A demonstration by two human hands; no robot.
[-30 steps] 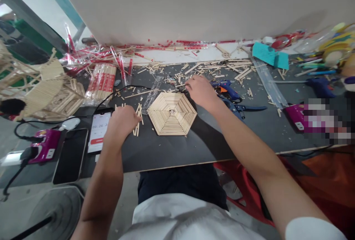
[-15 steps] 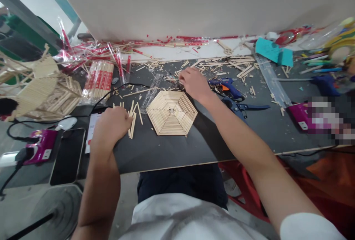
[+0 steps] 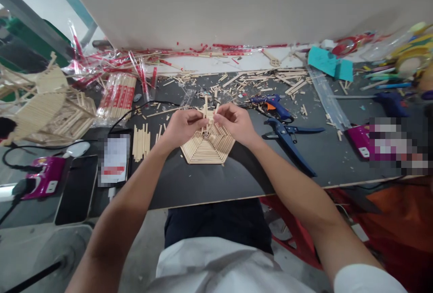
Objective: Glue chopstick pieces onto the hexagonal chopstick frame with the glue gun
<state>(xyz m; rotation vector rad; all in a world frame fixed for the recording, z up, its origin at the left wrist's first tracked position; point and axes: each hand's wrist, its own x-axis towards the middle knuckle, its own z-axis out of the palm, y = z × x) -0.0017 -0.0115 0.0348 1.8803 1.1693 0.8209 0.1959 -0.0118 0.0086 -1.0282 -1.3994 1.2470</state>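
A flat hexagon of glued wooden sticks [image 3: 204, 148] lies on the black board in front of me. My left hand [image 3: 182, 127] and my right hand [image 3: 233, 122] meet just above its far edge. Both pinch a few short wooden sticks [image 3: 205, 111] that stand upright between the fingers. A small row of cut sticks [image 3: 141, 139] lies on the board left of the hexagon.
A blue glue gun [image 3: 270, 102] and blue cutters [image 3: 287, 137] lie right of the hexagon. Two phones [image 3: 113, 160] and a purple power strip [image 3: 42, 180] sit at the left. Stick offcuts and red-printed wrappers [image 3: 118, 94] litter the back. A stick model [image 3: 43, 108] stands far left.
Both hands left the board and came together over the hexagon, now holding sticks upright. The left came from the loose sticks, the right from the offcuts at the back.
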